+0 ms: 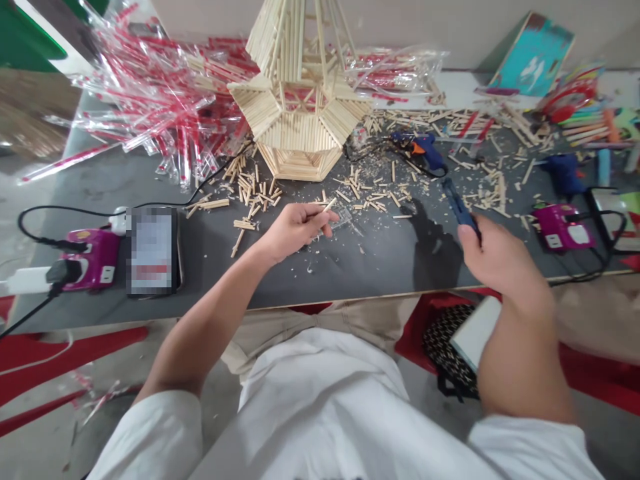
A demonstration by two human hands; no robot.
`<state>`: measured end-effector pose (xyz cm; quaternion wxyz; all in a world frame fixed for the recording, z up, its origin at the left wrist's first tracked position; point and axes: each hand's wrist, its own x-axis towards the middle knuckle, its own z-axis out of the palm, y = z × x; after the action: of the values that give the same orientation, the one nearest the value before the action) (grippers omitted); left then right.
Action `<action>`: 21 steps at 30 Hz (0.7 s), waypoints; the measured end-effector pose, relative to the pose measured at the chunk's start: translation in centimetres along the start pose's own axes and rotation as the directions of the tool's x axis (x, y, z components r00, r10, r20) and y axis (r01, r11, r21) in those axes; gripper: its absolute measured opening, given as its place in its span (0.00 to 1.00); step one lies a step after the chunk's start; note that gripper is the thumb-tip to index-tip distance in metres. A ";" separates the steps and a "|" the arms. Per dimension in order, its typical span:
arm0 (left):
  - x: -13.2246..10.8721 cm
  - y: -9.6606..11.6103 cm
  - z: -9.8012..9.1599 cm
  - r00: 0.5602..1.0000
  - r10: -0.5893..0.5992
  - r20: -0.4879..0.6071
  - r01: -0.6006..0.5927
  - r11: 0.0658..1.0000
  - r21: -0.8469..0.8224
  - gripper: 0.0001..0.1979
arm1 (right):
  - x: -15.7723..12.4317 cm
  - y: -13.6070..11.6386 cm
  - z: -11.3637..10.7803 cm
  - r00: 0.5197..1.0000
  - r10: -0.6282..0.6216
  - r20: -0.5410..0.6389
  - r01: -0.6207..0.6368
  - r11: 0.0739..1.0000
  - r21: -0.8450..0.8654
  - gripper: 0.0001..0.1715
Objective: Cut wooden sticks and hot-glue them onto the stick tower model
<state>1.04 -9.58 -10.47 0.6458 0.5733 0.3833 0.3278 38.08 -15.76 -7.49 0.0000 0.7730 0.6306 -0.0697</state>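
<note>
Between the thumb and fingers of my left hand (303, 230) is a short wooden stick (329, 205), held just above the table. My right hand (500, 257) is closed around a dark blue pliers-like tool (457, 205), raised over the right side of the table. Its far end points away from me, and my fingers hide part of it. Beyond my left hand stands a lantern-shaped model built of wooden sticks (303, 130), with slatted panels and an open frame at the upper right. Cut stick pieces (257, 188) are scattered around its base.
Plastic-wrapped stick bundles (175, 113) pile up at the back left. A blue glue gun (425, 150) lies beyond my right hand, with another (564, 175) farther right. A phone (153, 250) and purple power adapter (93, 259) sit left; a second purple adapter (563, 227) sits right.
</note>
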 end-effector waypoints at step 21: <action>-0.1 0.9 -0.4 0.998 0.067 -0.005 -0.061 0.934 0.352 0.20 | -2.5 -14.0 -0.2 0.866 -0.467 0.178 0.246 0.709 0.661 0.24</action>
<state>0.68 -9.42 -9.59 0.5189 0.6887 0.4221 0.2796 23.93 -15.29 -5.75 -0.1603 0.5672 0.7019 -0.3998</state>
